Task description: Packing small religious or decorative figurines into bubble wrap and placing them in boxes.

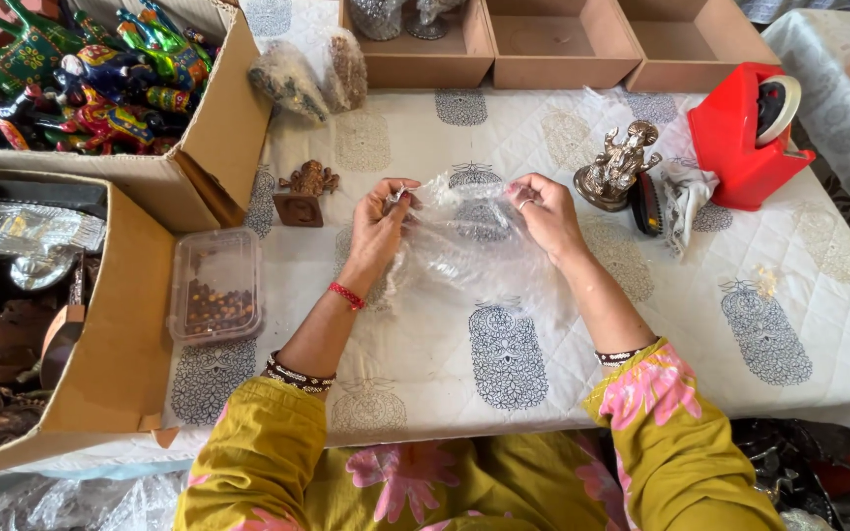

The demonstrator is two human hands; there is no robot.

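Both hands over centre of quilted bench (819, 324): left hand (378, 231) and right hand (546, 214) each w/ fingers pinched shut on top edge of clear plastic bag (464, 246), spread between them, lower part lying on cloth. Left of it: clear lidded box (216, 285), small brown figurine (304, 192). Further right: metal idol (620, 165), red tape dispenser (745, 133); empty cardboard boxes (558, 44) along far edge.

A sheet of clear bubble wrap (469, 241) is stretched between the two hands, its upper corners pinched by the left hand (381, 228) and the right hand (547, 214). It is thin, crinkled and see-through, so the printed cloth shows through it. From the fingers it hangs and spreads down toward the wrists, its lower edge resting loosely below the hands.
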